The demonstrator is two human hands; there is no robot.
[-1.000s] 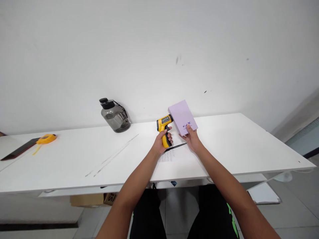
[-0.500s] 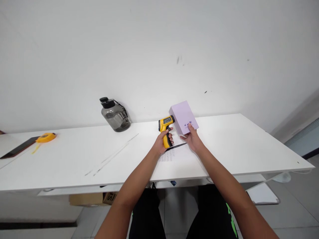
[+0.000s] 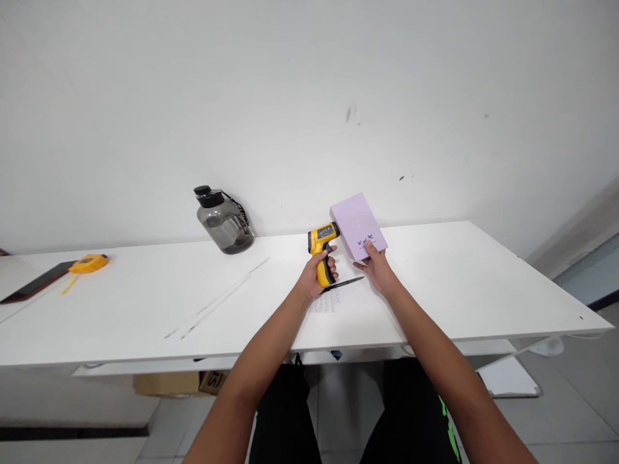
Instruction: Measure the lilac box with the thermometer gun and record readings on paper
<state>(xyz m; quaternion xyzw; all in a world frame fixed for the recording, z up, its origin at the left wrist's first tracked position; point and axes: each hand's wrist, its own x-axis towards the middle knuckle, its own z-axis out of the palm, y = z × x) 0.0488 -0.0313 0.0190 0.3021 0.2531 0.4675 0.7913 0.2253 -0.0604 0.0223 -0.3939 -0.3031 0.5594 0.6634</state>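
Note:
My left hand [image 3: 312,276] is wrapped round the black-and-yellow grip of an infrared thermometer [image 3: 322,240], a finger by its trigger. The thermometer's nose points right, at or very close to the left side of a lilac box [image 3: 358,222]. That box is tilted and held by its lower edge in my right hand [image 3: 378,267], the thumb on the front face near small dark purple marks. Below both hands a black pen [image 3: 345,282] lies on the table beside a handwritten sheet of paper [image 3: 325,301].
A grey see-through bottle [image 3: 225,222] with a black lid stands near the wall. Far left on the white table [image 3: 120,316] lie a yellow tape measure [image 3: 88,263] and a dark flat object [image 3: 36,283]. Cardboard boxes [image 3: 167,383] sit beneath the table.
The view has shifted very slightly. Both hands keep hold of the thermometer and the box, with almost no movement between them.

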